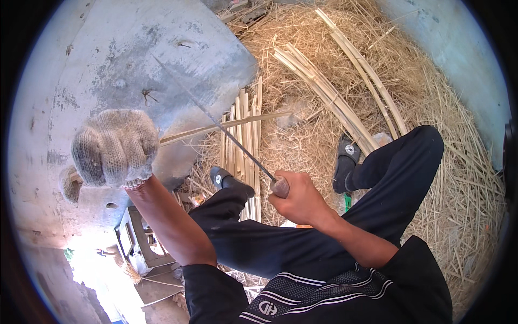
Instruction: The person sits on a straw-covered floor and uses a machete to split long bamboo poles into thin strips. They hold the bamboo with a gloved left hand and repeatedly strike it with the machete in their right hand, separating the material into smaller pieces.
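My left hand [115, 147], in a knitted grey-white work glove, is raised at the left with its fingers closed round a thin bamboo strip [186, 134]. The strip's free end points right, over the floor. In my right hand [302, 200], which is bare, is the wooden handle of a long-bladed knife [241, 147]. Its narrow dark blade slants up and left, seen nearly edge-on. Blade and strip cross in the picture; I cannot tell if they touch. Below them several split bamboo strips [249, 162] lie beside my left foot.
A thick layer of pale shavings [458, 216] covers the floor. Longer bamboo strips [329, 97] lie beyond my right foot. A stained whitewashed wall [108, 59] rises at the left, another wall [458, 54] at the far right. Low at the left stands a grey frame-like object [144, 237].
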{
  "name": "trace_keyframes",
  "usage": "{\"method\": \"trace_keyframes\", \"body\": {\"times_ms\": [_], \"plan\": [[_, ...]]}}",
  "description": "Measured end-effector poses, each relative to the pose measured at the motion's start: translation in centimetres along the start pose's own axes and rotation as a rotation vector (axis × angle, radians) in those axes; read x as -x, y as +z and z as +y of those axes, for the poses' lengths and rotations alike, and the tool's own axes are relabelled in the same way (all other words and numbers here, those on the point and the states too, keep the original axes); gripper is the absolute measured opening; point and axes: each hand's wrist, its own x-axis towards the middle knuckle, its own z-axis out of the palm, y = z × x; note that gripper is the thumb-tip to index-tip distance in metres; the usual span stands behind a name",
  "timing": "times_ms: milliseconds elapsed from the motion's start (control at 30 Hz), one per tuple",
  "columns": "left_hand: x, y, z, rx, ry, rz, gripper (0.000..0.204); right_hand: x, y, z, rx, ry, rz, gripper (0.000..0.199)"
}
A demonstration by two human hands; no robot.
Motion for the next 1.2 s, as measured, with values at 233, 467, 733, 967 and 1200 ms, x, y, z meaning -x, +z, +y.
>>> {"method": "trace_keyframes", "body": {"times_ms": [233, 467, 733, 967, 1200], "plan": [[0.2, -0.6, 0.0, -0.005, 0.027, 0.107, 0.036, -0.8, -2.0, 4.1, 0.156, 0.256, 0.104, 0.02], [-2.1, 1.2, -0.6, -0.028, 0.097, -0.059, 0.031, 1.8, -2.2, -5.8, -0.136, -0.028, -0.113, 0.019], [-2.0, 1.9, -0.4, -0.246, 0.181, 0.045, 0.034, 0.3, -0.7, -0.9, 0.018, 0.035, 0.018, 0.017], [-3.0, 2.7, -1.3, -0.374, 0.184, 0.132, 0.03, 1.5, -1.5, -1.6, 0.014, 0.182, 0.005, 0.019], [-4.0, 4.1, -2.4, -0.549, 0.288, 0.277, 0.032, 3.7, -1.7, -8.7, -0.231, -0.048, -0.018, 0.028]]}}
